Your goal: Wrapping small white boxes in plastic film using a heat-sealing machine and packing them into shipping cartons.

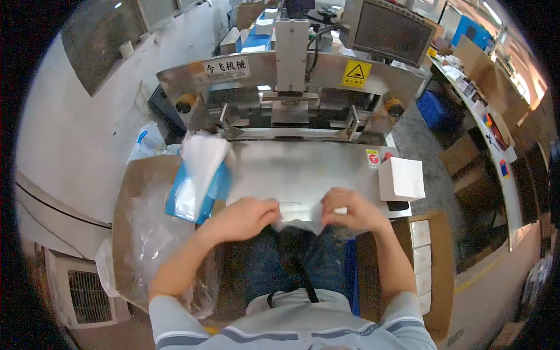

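At the front edge of the metal worktable [262, 169], a crumpled clear plastic bag [302, 224] stretches between my hands. My left hand [254, 216] pinches its left side, with thumb and fingers pressed together. On the other side, my right hand [350, 210] grips the bag with curled fingers. Part of the bag is hidden by my fingers. To the left, a stack of flat clear bags [200, 163] lies in a blue box [219, 184]. A white box [402, 179] stands upright at the table's right end.
Beyond the worktable stands a metal machine [291, 64] with a monitor [388, 32] on top. A cardboard carton [134, 192] of loose plastic is at my left. Another carton [443, 262] with several white boxes sits at my right. A long bench [496, 157] runs along the right.
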`<state>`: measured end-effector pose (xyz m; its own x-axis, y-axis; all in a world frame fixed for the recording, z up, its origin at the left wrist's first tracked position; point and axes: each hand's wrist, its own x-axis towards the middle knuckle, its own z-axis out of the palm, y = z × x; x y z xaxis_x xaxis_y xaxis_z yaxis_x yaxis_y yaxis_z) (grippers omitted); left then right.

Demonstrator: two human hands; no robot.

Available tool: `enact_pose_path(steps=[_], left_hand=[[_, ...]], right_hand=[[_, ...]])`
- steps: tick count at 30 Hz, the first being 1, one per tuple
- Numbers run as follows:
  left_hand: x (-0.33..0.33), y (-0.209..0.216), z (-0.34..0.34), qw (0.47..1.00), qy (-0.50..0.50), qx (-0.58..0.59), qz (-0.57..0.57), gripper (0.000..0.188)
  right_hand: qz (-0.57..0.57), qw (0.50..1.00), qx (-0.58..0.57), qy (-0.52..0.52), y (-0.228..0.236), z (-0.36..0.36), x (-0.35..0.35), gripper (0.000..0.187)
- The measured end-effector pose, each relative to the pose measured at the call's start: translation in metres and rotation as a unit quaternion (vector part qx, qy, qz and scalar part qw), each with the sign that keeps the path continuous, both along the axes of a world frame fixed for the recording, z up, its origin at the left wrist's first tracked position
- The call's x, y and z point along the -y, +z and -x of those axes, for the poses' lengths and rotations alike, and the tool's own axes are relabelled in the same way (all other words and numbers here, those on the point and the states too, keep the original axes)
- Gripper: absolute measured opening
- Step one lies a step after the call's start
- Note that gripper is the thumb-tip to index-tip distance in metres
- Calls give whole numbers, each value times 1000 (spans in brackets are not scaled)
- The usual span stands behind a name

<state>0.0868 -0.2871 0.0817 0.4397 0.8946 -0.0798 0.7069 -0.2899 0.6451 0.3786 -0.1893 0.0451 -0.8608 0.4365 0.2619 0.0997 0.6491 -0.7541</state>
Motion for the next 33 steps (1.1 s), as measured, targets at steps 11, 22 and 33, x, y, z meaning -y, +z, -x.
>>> enact_pose_path(steps=[11,22,33], left_hand=[[-243,-86,81,977,111,59,172,32],[-335,-157,136,966,160,102,-177,40],[-60,-145,-60,933,247,-95,-244,72]], right_hand=[[9,971,153,-184,-70,75,-200,27],[-215,926,165,-262,-57,158,-223,22],[-254,906,231,-246,-59,142,-175,57]])
